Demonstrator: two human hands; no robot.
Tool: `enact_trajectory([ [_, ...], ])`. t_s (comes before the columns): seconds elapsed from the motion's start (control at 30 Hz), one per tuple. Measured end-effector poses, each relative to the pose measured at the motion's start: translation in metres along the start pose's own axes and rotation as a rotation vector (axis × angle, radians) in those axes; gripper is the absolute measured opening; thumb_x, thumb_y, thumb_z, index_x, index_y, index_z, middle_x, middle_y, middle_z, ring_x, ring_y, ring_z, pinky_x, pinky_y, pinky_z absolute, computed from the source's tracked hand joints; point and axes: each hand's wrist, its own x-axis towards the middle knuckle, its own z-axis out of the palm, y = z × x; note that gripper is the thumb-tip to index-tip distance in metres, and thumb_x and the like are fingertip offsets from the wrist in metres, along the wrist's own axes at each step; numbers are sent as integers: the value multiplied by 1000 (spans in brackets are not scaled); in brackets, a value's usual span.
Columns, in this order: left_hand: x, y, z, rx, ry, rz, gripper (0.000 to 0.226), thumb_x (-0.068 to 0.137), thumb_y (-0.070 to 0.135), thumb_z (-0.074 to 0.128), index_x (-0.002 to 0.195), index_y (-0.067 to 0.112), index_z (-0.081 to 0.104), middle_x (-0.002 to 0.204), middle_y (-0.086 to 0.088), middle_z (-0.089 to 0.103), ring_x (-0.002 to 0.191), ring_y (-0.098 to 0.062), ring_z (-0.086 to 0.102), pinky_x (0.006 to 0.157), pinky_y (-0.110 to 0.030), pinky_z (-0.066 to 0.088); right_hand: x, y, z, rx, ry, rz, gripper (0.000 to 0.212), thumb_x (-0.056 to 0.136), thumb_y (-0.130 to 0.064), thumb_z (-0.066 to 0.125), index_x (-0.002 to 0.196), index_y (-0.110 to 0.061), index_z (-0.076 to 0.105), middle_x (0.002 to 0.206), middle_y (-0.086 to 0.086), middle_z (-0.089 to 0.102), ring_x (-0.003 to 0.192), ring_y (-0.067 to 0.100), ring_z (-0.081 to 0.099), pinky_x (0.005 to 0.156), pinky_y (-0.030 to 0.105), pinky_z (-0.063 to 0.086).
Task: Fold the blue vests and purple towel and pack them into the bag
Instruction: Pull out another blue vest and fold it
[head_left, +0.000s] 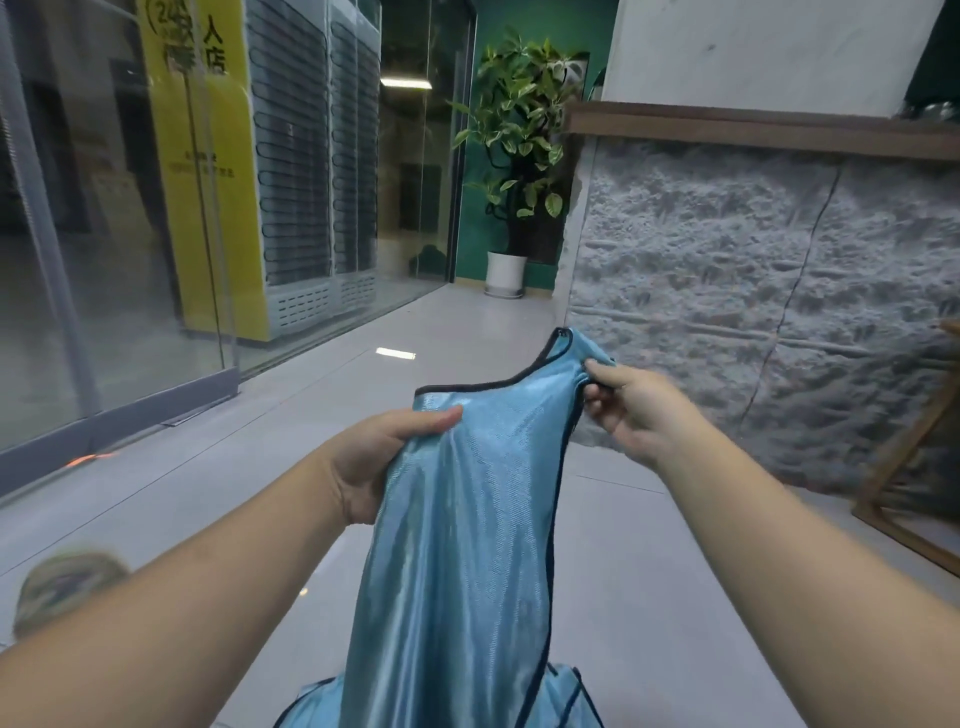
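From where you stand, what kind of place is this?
Probably a commercial hallway or lobby: a glass wall fronting yellow vending coolers, a potted plant, a tiled floor.

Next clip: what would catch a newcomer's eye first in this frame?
The shiny blue vest held up in mid-frame dominates: the left hand grips its left edge and the right hand pinches a shoulder strap at the upper right. More blue fabric lies at the bottom edge. Behind stand a potted plant by the green wall and a yellow cabinet behind glass on the left.
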Motion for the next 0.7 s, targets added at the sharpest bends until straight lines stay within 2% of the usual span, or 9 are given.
enact_trajectory([
  [0.1, 6, -4, 0, -71, 72, 42, 43, 71, 36, 86, 94, 1, 82, 96, -17, 77, 79, -28, 77, 80, -43, 63, 4, 28, -5, 48, 28, 69, 9, 100, -5, 64, 91, -6, 64, 69, 4, 59, 43, 6, 51, 42, 16, 45],
  [0.17, 8, -5, -2, -96, 127, 69, 40, 83, 37, 75, 99, 1, 81, 102, -18, 77, 85, -30, 77, 84, -45, 61, 0, 46, -8, 57, 21, 120, 11, 101, -14, 66, 93, -7, 64, 68, 2, 57, 45, 8, 50, 45, 18, 44],
  [0.23, 10, -4, -1, -132, 162, 103, 44, 86, 41, 70, 102, 2, 81, 106, -18, 76, 89, -31, 76, 83, -45, 63, -10, 64, -10, 46, -51, 219, 29, 103, -34, 64, 107, -5, 67, 78, 5, 70, 60, 15, 63, 61, 26, 52],
  [0.27, 11, -3, 1, -152, 175, 125, 46, 86, 44, 66, 100, 3, 82, 104, -17, 76, 89, -31, 76, 80, -43, 65, -16, 71, -10, 8, -111, 293, 44, 103, -45, 60, 118, -4, 67, 94, 10, 76, 77, 20, 73, 75, 32, 56],
  [0.33, 13, 0, 4, -196, 192, 164, 49, 87, 47, 63, 99, 4, 82, 103, -16, 76, 90, -31, 76, 77, -41, 64, -31, 82, -9, -132, -264, 398, 60, 102, -61, 53, 130, -12, 70, 123, 10, 76, 110, 25, 74, 95, 42, 55],
  [0.43, 18, 5, 8, -268, 231, 229, 52, 91, 50, 62, 106, 5, 81, 112, -18, 75, 100, -33, 75, 87, -46, 60, -56, 83, 2, -215, -352, 429, 60, 95, -67, 59, 126, -18, 76, 129, 7, 74, 112, 25, 72, 103, 42, 54],
  [0.53, 21, 10, 7, -327, 300, 263, 51, 100, 49, 56, 113, 4, 76, 114, -18, 74, 103, -34, 74, 96, -50, 54, -69, 83, 3, -93, -366, 449, 91, 82, -93, 42, 129, -22, 75, 132, 9, 72, 122, 29, 68, 113, 46, 47],
  [0.63, 23, 15, 5, -377, 364, 266, 53, 103, 47, 55, 127, 2, 67, 120, -20, 73, 106, -37, 73, 95, -52, 55, -68, 83, -5, -26, -392, 465, 115, 69, -102, 30, 135, -19, 71, 139, 13, 67, 130, 34, 63, 119, 50, 41],
  [0.7, 23, 17, 5, -404, 408, 247, 51, 103, 45, 56, 124, 0, 66, 116, -22, 74, 98, -37, 76, 90, -52, 56, -68, 85, -9, -57, -449, 452, 111, 70, -98, 44, 138, -14, 68, 142, 15, 65, 133, 35, 61, 120, 50, 38],
])
